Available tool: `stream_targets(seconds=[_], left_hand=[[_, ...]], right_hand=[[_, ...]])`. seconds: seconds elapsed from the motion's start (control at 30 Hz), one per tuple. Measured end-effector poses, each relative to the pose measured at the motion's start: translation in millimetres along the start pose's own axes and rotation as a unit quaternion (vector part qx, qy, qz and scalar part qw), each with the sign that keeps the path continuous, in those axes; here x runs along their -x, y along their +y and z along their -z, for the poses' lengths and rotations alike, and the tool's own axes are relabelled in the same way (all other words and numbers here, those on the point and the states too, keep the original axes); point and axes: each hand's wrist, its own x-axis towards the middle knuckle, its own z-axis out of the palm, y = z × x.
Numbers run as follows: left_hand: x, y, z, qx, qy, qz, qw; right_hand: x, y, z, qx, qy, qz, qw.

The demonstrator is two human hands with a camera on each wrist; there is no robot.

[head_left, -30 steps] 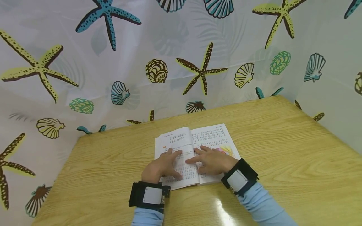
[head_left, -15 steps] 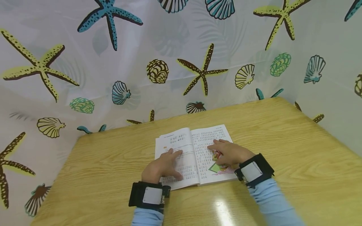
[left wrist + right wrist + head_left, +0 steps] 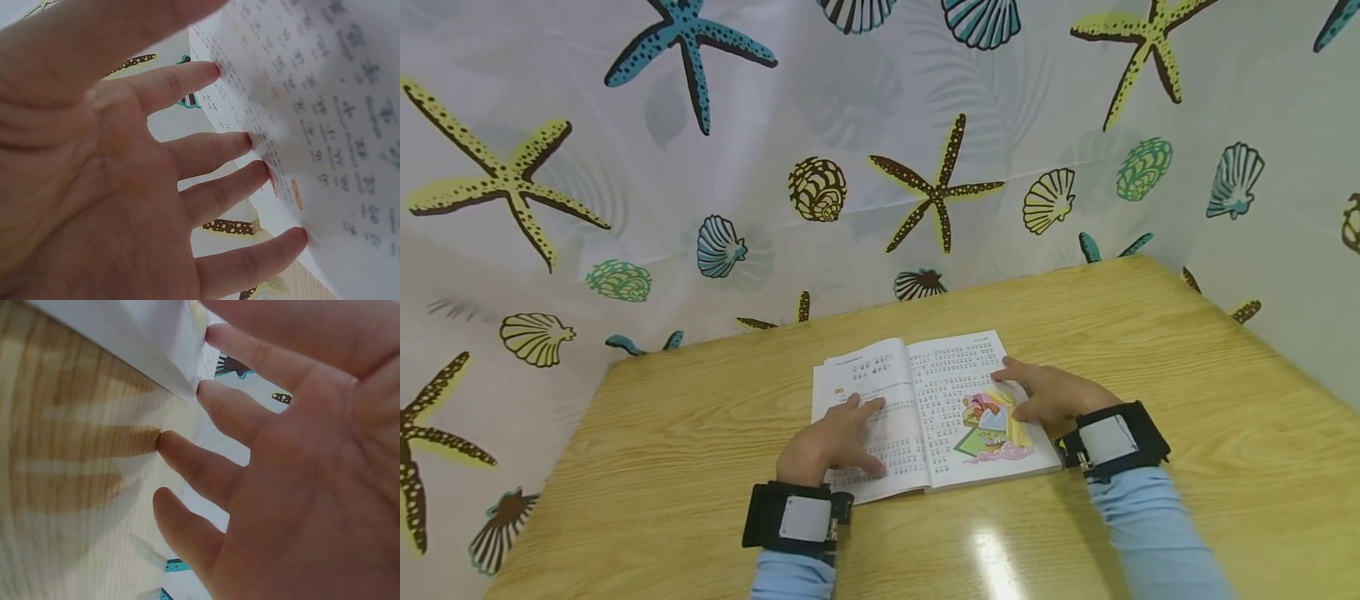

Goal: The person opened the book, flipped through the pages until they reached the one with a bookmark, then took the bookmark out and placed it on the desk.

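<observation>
pale blue sleeves (image 3: 1150, 533) come nearest to us, each ending in a black wrist band with a grey patch. beyond the bands we lay both hands on an open book (image 3: 925, 408) that lies flat on the wooden table (image 3: 662, 433), near its middle and a little toward our side.

our left hand (image 3: 827, 442) rests flat on the left page, fingers spread and straight; in the left wrist view the fingertips (image 3: 250, 142) touch the printed lines and hold nothing. our right hand (image 3: 1052, 396) sits at the outer edge of the right page, just beside a coloured drawing (image 3: 992, 425). its fingers are loosely spread and nearly straight; in the right wrist view two fingertips (image 3: 209, 390) meet the corner of the stacked pages while the others touch the table top, and nothing is gripped.

past the book the table runs on bare to its far edge, with a bright glare patch closer to us. behind it hangs a white curtain (image 3: 880, 150) printed with starfish and shells in teal, yellow and brown.
</observation>
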Motion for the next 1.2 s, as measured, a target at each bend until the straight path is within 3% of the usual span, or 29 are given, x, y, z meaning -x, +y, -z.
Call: stream_targets(seconds=[0.2,0.43,0.67,0.83,1.2], left_hand=[[-1.0,-0.8,0.1,0.000,0.002,-0.003,1.0000],[-0.2,-0.1,1.3,-0.001,-0.001,-0.004,1.0000],[0.9,-0.4,1.4,0.000,-0.002,0.001,1.0000],[0.6,-0.8,0.8,-0.005,0.000,-0.002,1.0000],[-0.7,0.2,1.1,-0.013,-0.001,-0.004,0.9999]], right_hand=[[-0.9,1,0,0.011,0.008,0.003,0.9999],[1.3,1,4,0.060,0.018,-0.047,0.9969],[0.1,-1,3,0.069,0.015,-0.029,0.9971],[0.5,-8,4,0.081,0.019,-0.038,0.9959],[2.9,-21,8,0.083,-0.009,-0.071,0.9939]])
